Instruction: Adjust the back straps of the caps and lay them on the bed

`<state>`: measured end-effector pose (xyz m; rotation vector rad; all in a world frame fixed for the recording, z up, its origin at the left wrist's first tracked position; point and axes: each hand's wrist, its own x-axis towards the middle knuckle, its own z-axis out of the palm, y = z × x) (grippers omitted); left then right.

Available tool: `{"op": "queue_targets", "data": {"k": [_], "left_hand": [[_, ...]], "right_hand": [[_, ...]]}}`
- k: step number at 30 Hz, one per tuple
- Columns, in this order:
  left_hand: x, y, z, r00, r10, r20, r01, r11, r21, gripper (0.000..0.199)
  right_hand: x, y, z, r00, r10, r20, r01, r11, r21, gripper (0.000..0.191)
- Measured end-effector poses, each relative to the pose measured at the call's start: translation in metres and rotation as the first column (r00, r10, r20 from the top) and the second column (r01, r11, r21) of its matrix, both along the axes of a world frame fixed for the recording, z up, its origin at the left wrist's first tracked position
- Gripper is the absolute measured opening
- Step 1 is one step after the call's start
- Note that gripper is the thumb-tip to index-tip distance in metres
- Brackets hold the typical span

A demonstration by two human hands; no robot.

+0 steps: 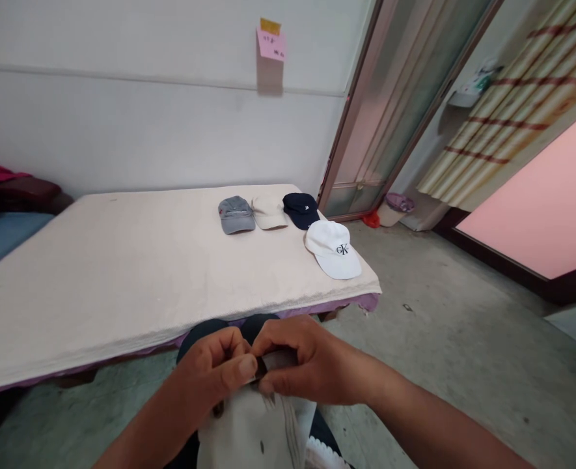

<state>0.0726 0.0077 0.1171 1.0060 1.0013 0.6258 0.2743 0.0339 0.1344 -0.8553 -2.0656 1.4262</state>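
Low in the head view, my left hand and my right hand meet over a pale fabric item, which looks like a cap. Fingers of both hands pinch a dark strap-like part at its upper edge. The item's lower portion hangs over my lap and runs out of the frame. Beyond my hands, on the bed, are a grey cap, a cream cap, a dark navy cap and a white cap with dark letters.
The bed with a cream cover stands ahead against a white wall holding a pink note. Dark and blue items lie at far left. On the right are a glass sliding door, a small bin and a striped curtain.
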Motion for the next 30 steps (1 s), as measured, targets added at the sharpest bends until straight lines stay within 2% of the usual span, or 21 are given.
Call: {"op": "queue_targets", "data": {"k": [2,5,10,15,30], "left_hand": [[0.001,0.0,0.0,0.998,-0.019,-0.058,0.019,1.0,0.009,0.043],[0.003,0.0,0.002,0.998,-0.018,-0.06,0.02,0.999,0.029,0.043],[0.006,-0.004,0.004,0.998,0.041,-0.048,-0.04,0.999,0.015,0.042],[0.007,-0.006,0.0,0.996,0.092,0.014,-0.091,0.995,-0.032,0.041],[0.006,-0.01,0.002,0.974,0.128,0.188,-0.101,0.984,-0.146,0.037]], "right_hand": [[-0.001,0.0,0.001,1.0,0.011,0.005,-0.011,1.0,0.001,0.016],[-0.001,-0.001,0.001,1.0,0.013,0.011,-0.013,1.0,-0.005,0.016],[-0.001,-0.001,0.0,1.0,0.002,-0.006,-0.003,0.999,-0.046,0.016],[-0.002,-0.002,-0.002,0.999,-0.03,-0.04,0.025,0.993,-0.118,0.019],[-0.003,-0.004,-0.008,0.998,-0.02,-0.067,0.014,0.996,-0.091,0.021]]}}
